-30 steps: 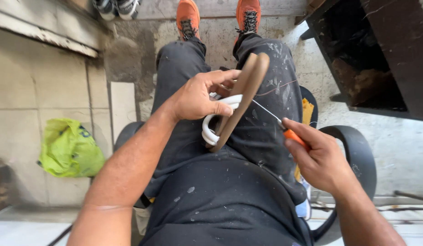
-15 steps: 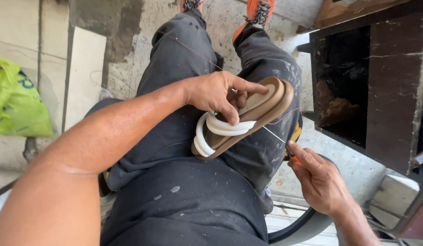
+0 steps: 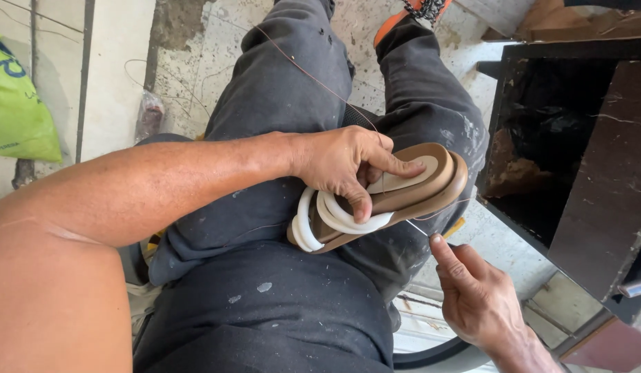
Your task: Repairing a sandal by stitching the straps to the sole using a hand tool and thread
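Sandal held on lap, needle at sole edge

Head view:
- Sandal (image 3: 403,197): tan, brown sole, white looped straps (image 3: 334,217) at the end nearer the person. Lies across the right thigh of dark, paint-flecked trousers (image 3: 279,117), long axis tilted, toe end up toward the right of frame.
- Left hand (image 3: 344,166): clamped on the sandal from above. Index finger flat along the footbed, thumb pressed down over the white straps, remaining fingers curled behind. Firm grip, fingers closed on it.
- Right hand (image 3: 476,293): below and right of the sandal, not touching the sole. Thumb and index pinched together on a thin metal needle or awl (image 3: 418,228); tip meets the sole's lower edge. What sits behind the pinch is hidden by the fingers. A bit of orange-yellow (image 3: 455,226) shows just beyond the fingertip, cannot tell what it is.
- Thread (image 3: 313,76): thin, reddish, runs from the left knee area down to the left hand's fingers and onto the sandal.
- Hands well apart from each other, sandal between them.

Surroundings:
- Dark wooden cabinet (image 3: 596,173), open, right of frame, just beside the right leg.
- Green bag (image 3: 16,103) on pale floor tiles, far left.
- Orange shoe (image 3: 410,14) at top edge.
- Curved black chair rim (image 3: 431,356) under the right hand.
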